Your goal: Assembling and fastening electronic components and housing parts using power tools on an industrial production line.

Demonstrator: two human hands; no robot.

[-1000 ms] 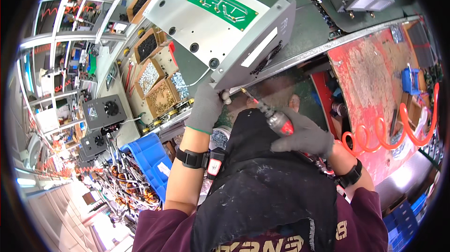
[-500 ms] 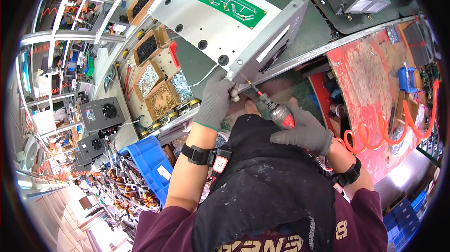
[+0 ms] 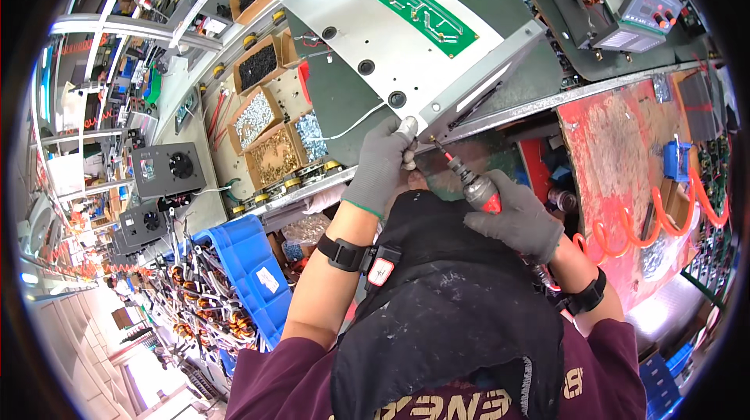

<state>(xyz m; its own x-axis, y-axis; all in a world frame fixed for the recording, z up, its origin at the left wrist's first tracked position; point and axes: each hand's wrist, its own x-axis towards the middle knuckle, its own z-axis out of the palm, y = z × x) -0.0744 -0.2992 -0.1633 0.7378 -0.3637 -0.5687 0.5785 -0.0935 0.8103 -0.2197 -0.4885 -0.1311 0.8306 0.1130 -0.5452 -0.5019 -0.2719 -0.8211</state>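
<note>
A silver sheet-metal casing (image 3: 351, 21) with round holes and a green circuit board (image 3: 418, 14) on it lies tilted at the near edge of the bench. My left hand (image 3: 381, 166), in a grey glove, grips its near corner with the thumb on top. In my gloved right hand (image 3: 519, 217) is a power screwdriver (image 3: 478, 187), grey and red. Its thin bit points at the casing's near corner, close to the front panel's edge; whether it touches, I cannot tell. A small screw seems to sit at the bit's tip.
Cardboard boxes of silver screws (image 3: 254, 119), brass parts (image 3: 273, 156) and black parts (image 3: 259, 64) stand left of the casing. A blue crate (image 3: 254, 264) is by my left arm. An orange coiled hose (image 3: 656, 221) crosses a worn red board (image 3: 625, 146) at right.
The casing has tipped so less of its front panel shows. My left thumb has come onto the corner's top. The whole view has shifted, with the scene lying farther right.
</note>
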